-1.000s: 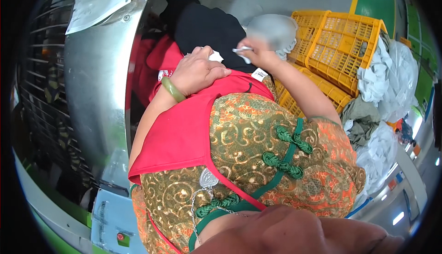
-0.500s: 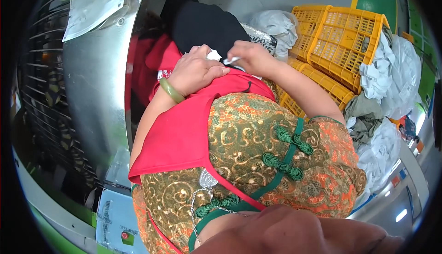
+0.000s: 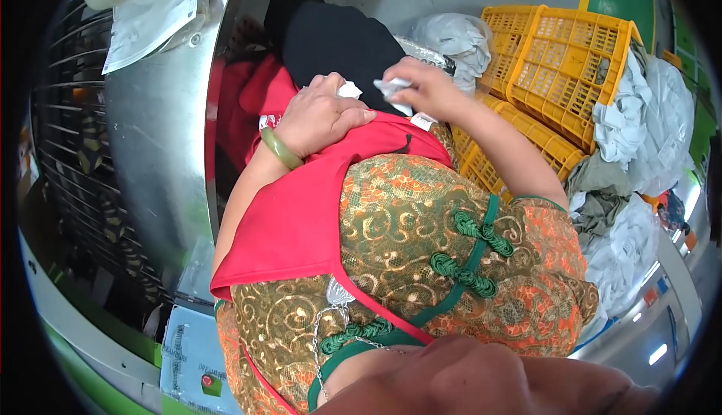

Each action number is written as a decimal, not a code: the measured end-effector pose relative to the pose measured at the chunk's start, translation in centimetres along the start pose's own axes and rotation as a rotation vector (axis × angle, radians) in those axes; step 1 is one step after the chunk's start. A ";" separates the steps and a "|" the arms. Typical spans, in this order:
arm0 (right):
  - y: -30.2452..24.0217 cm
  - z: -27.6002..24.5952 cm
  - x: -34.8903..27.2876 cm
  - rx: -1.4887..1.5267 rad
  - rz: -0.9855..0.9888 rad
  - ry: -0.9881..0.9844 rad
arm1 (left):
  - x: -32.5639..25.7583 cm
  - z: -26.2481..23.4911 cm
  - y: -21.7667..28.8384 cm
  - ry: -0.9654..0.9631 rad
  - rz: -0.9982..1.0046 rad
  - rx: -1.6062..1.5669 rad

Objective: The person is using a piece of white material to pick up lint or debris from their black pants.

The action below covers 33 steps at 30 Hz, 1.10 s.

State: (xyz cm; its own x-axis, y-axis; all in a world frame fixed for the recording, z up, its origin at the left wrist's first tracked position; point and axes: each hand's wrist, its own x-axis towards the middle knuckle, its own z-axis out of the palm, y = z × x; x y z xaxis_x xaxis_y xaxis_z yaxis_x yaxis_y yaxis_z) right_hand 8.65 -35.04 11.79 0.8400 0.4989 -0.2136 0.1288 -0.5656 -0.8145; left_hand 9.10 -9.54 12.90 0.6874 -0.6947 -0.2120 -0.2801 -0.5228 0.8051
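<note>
My left hand point(image 3: 320, 116), a green bangle on its wrist, rests closed on the red apron point(image 3: 282, 223) at my lap. A small white piece point(image 3: 349, 90), like paper or a cloth label, sticks out past its fingers. To the right, my right hand point(image 3: 430, 90) is raised a little, its fingers pinched on a folded white slip point(image 3: 394, 90). Whether that slip is paper or cloth I cannot tell. A white tag point(image 3: 423, 121) lies by the apron's edge below this hand. Black cloth point(image 3: 338, 46) spreads just beyond both hands.
Yellow plastic crates point(image 3: 568, 69) stand at the right, beside clear bags point(image 3: 662, 129) and white cloth point(image 3: 624, 118). A white plastic bag point(image 3: 459, 39) sits behind. At the left are a curved metal panel point(image 3: 154, 144), a wire rack point(image 3: 71, 137) and a light blue box point(image 3: 188, 362).
My right hand has lifted slightly away from the apron with the white slip, which shows more now. The white tag below it has come into sight. My left hand stays in place.
</note>
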 end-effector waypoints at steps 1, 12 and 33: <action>0.3 0.4 0.1 -0.003 -0.049 0.001 | 0.1 0.0 0.0 0.007 0.000 -0.004; 2.0 -1.5 -0.2 0.493 0.419 0.065 | -0.4 0.4 0.2 0.026 -0.018 0.011; 3.6 0.7 1.3 0.163 0.087 -0.015 | -1.1 0.3 0.6 0.023 -0.079 -0.002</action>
State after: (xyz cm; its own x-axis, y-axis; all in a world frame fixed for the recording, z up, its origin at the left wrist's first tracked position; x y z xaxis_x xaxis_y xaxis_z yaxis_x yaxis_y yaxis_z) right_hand 9.88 -35.97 8.22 0.8360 0.4629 -0.2945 -0.0325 -0.4940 -0.8689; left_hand 8.00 -9.17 13.44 0.7227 -0.6397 -0.2617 -0.2230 -0.5742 0.7878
